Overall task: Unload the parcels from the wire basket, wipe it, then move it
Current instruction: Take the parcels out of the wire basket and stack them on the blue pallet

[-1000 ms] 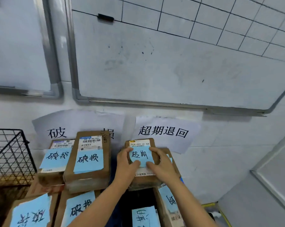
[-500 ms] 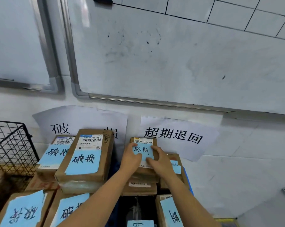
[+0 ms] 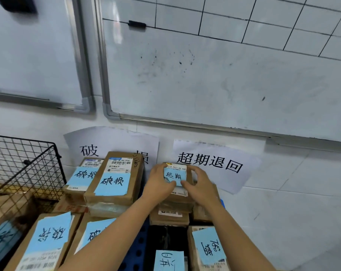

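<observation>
As left hand (image 3: pixel 158 185) and right hand (image 3: pixel 202 188) hold it, parcel's (image 3: pixel 177 168) note (image 3: pixel 174 176) reads 超期.

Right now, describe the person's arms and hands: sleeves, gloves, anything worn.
The left forearm and right forearm are bare to the frame edge, no sleeve showing. The left hand and right hand wear no gloves; no ring, watch or wristband is visible.

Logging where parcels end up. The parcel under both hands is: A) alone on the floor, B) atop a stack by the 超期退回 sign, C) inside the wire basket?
B: the parcel, held by the left hand and right hand, rests on stacked boxes by the sign.
</observation>
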